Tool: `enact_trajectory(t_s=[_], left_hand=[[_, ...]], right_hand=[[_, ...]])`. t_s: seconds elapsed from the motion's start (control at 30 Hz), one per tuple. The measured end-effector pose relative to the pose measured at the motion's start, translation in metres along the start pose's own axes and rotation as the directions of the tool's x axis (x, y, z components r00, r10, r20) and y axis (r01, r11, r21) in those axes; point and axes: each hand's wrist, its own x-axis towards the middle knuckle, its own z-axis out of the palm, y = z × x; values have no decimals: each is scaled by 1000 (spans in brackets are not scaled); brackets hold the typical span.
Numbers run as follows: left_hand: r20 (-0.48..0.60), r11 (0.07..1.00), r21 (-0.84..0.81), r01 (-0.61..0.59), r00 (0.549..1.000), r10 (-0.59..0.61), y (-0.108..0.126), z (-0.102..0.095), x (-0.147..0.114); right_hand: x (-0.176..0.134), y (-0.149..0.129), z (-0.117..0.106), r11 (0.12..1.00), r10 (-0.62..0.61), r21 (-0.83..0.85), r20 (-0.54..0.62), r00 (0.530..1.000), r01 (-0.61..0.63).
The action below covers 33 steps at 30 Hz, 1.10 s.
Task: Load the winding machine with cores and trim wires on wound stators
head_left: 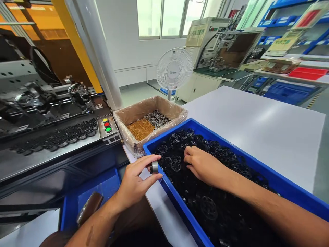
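Note:
My left hand pinches a small round metal part with a shiny silver rim between thumb and fingers, just outside the near left corner of a blue bin. Many black round parts with spoked faces fill that bin. Over them, inside the bin, my right hand has its fingers curled together and pointing left. Whatever its fingertips hold, if anything, is hidden.
Beyond the bin stands a plastic-lined carton with orange and dark parts. On the left, a machine has a button panel and a row of black parts. A white table supports the bin; a fan stands behind.

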Motion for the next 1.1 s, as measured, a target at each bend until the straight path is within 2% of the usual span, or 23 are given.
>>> enact_trajectory(t_s=[0.13, 0.23, 0.3, 0.37, 0.47, 0.53, 0.57, 0.7, 0.83, 0.93, 1.0, 1.1], left_hand=[[42, 999, -29, 41, 998, -39, 4, -3, 0], [65, 974, -183, 133, 990, -123, 5, 0, -1], [85, 925, -321, 204, 979, -187, 5, 3, -2], [104, 856, -446, 261, 965, -240, 5, 7, -2], [135, 751, -583, 312, 948, -289, 6, 13, -2], [164, 698, -632, 337, 938, -304, 9, 17, -1], [180, 678, -647, 348, 935, -307, 10, 19, -1], [217, 645, -673, 363, 930, -298, 14, 27, -3], [211, 666, -667, 332, 943, -259, 14, 30, -4], [179, 679, -673, 293, 956, -234, 13, 29, -5], [171, 682, -671, 290, 956, -239, 13, 27, -5], [182, 680, -659, 323, 945, -272, 12, 24, -5]], right_hand=[[0, 1, 2, 995, 36, 101, -120, 992, -24], [0, -1, 0, 984, -2, 172, -267, 964, 50], [0, -5, -3, 969, -42, 213, -355, 934, 124], [-2, -13, -7, 948, -65, 248, -462, 885, 199], [-6, -30, -12, 924, -88, 231, -649, 755, 306], [-10, -42, -13, 920, -127, 170, -723, 679, 353], [-12, -47, -13, 918, -154, 140, -736, 659, 371], [-13, -55, -9, 894, -235, 105, -720, 653, 436], [-13, -52, -6, 870, -257, 123, -713, 653, 478], [-13, -49, -8, 862, -203, 176, -738, 643, 475], [-12, -48, -9, 863, -154, 223, -738, 657, 453], [-11, -47, -11, 854, -157, 241, -725, 671, 461]])
